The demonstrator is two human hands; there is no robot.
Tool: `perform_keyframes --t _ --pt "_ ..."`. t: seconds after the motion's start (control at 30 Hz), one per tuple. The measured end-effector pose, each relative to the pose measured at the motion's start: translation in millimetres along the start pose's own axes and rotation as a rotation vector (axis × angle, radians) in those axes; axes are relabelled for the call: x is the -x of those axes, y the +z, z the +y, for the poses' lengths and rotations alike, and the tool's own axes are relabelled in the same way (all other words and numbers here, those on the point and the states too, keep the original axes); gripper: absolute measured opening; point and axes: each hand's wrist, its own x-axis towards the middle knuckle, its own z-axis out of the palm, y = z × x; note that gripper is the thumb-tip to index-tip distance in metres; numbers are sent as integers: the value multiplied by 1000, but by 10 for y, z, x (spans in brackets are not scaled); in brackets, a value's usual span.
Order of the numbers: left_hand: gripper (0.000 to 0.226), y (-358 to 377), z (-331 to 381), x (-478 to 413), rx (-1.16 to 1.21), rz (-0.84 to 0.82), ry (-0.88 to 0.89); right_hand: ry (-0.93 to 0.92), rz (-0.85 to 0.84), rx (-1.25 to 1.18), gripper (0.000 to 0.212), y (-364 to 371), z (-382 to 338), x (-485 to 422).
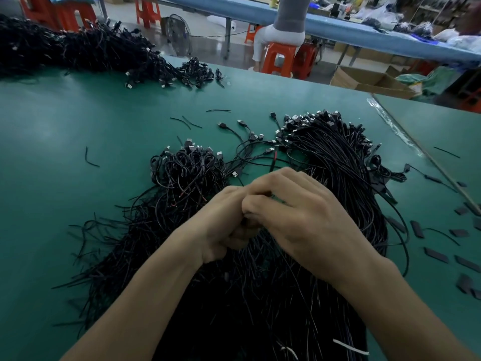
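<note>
A big heap of black USB cables (335, 162) lies on the green table (78, 121), plugs pointing away from me. To its left sits a smaller pile of coiled cables (187, 168). Over the heap's near part, my left hand (221, 225) and my right hand (302, 212) meet with fingers curled together. They seem to pinch a thin black cable between them; the hands hide it, so what they hold is unclear. Loose wire ends (109, 256) fan out to the left of my left forearm.
A long mound of bundled cables (86, 50) fills the table's far left. Short black strips (437, 255) and wire offcuts (91, 158) lie scattered on the table. Behind the table are orange stools (279, 59), a person seated on one, a cardboard box (369, 80) and a blue bench (338, 27).
</note>
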Motion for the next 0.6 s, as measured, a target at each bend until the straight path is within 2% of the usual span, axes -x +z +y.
perform_keyframes --t 0.13,0.23,0.3,0.4,0.5,0.6 --pt "65 19 1 -39 44 -25 -78 137 -67 -133 13 -6 56 47" --pt "49 -8 29 -21 12 -133 -95 229 -89 -264 15 0 88 89" --pt "47 -24 47 -4 16 -170 -113 256 -79 -316 14 1 93 96" --pt "52 -23 42 9 50 -142 -100 211 -22 -243 11 14 66 131" --pt "55 18 38 36 16 -144 -9 109 76 -68 5 25 31 177" --pt "57 49 34 42 -31 -123 27 18 139 33 8 2 33 169"
